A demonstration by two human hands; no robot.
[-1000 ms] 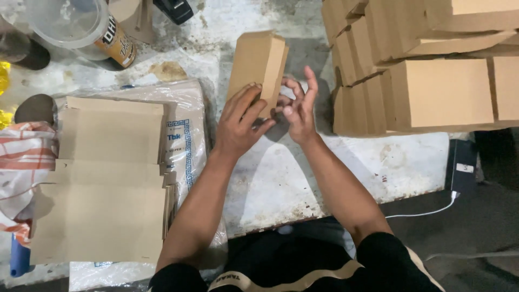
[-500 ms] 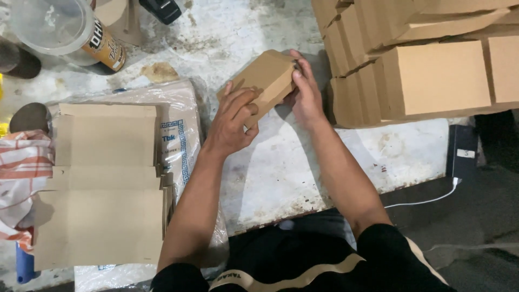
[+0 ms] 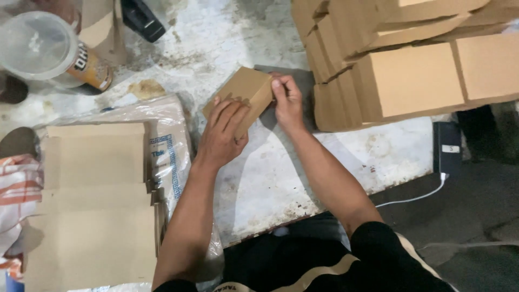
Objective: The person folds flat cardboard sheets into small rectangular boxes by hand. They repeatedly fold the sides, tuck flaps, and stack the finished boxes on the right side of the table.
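A small brown cardboard box is held tilted above the white worktop, between both of my hands. My left hand presses its fingers against the box's near side. My right hand grips the box's right end, thumb on the top edge. A stack of flat, unfolded cardboard blanks lies to the left on a clear plastic bag. Finished brown boxes are piled at the right, close to my right hand.
A clear plastic tub lid and an orange can sit at the far left corner. A black tool lies at the top. A dark phone with a white cable rests at the right. Striped cloth lies far left.
The box, held upright a second ago, has been turned and tipped lower toward the worktop. Both hands moved down with it, and my right hand shifted onto its right end.
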